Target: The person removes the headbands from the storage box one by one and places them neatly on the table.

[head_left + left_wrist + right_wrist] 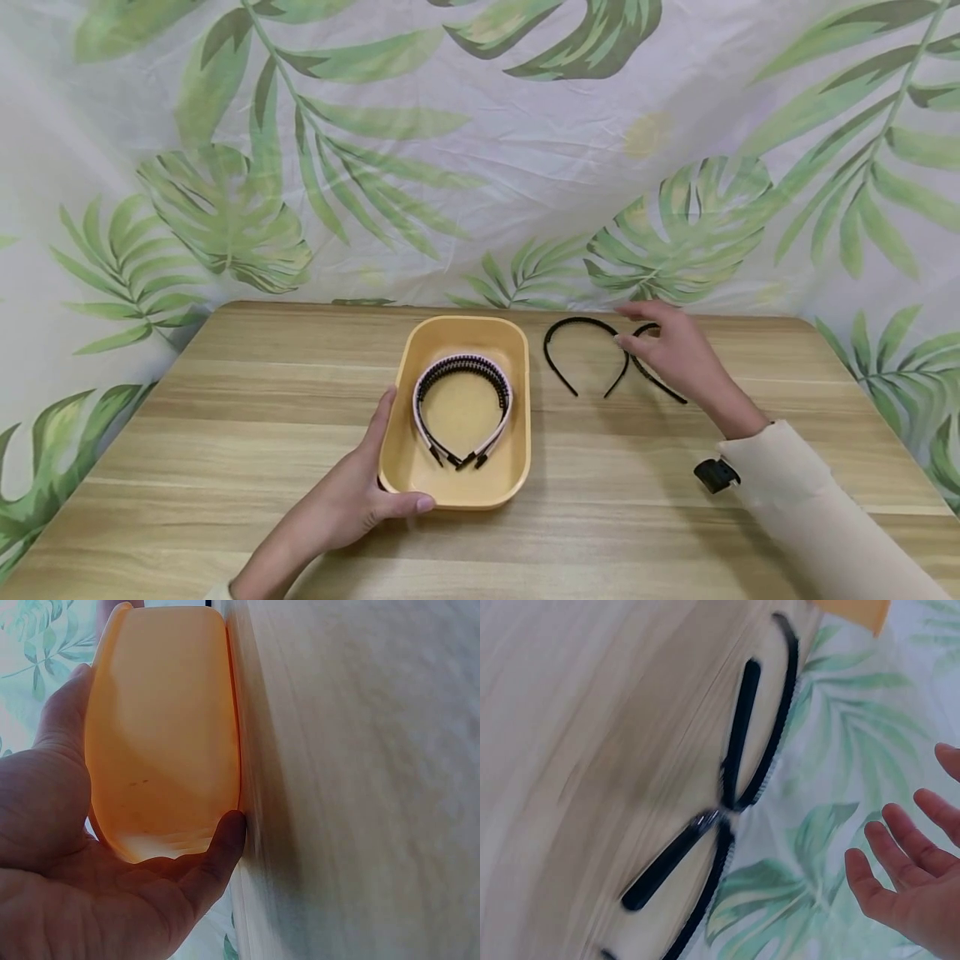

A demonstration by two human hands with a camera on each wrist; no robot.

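Note:
My left hand point(348, 492) grips a yellow plastic box point(526, 417) at its near left corner, thumb along the front and fingers at the left side; the left wrist view shows the box's outer wall point(161, 712) close up. Inside the box lie several nested headbands, a pale pink one point(416, 412) around black toothed ones point(461, 367). To the right, two thin black headbands point(585, 320) lie side by side on the table. My right hand point(671, 346) hovers over the right-hand headband point(662, 386), partly covering it, its fingers spread and holding nothing in the right wrist view.
The wood-grain table point(225, 433) ends at the back against a pale cloth point(540, 167) printed with green leaves. A small black device point(716, 476) sits on the right sleeve point(802, 492).

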